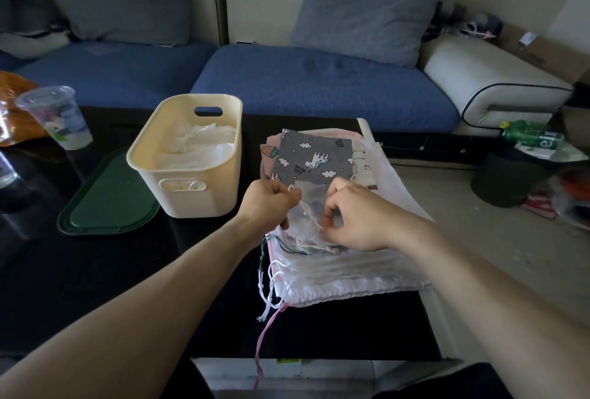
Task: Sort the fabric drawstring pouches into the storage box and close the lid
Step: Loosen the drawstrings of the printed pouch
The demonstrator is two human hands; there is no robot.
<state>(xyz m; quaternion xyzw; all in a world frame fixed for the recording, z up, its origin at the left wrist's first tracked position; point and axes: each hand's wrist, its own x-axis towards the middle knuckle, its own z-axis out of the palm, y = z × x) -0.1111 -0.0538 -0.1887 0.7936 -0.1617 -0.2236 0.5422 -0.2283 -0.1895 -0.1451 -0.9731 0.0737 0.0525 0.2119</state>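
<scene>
Pouches (332, 258) lie stacked near the right edge of the dark counter (95, 287), their cords (271, 287) trailing toward the near edge. On top of the far part of the stack sits a grey pouch (314, 159) printed with clouds and unicorns, and a pink strawberry-print pouch (269, 153) peeks out from under its left side.

Both hands work over the middle of the stack on a sheer white pouch (311, 203). The left hand (269, 203) has its grip closed, thumb against fingers, pinching the white drawstring (306, 207) at the pouch's mouth. The right hand (357, 216) has fingers curled, thumb and forefinger nipping the same pouch's fabric and cord near its lower end.

The cream storage box (191, 156) stands left of the stack, near the middle of the counter, open at the top, with white pouches (198, 143) already inside. Its dark green lid (108, 197) lies flat on the counter, partly under the box's left side. A clear plastic cup (54, 117) stands toward the far left corner.
</scene>
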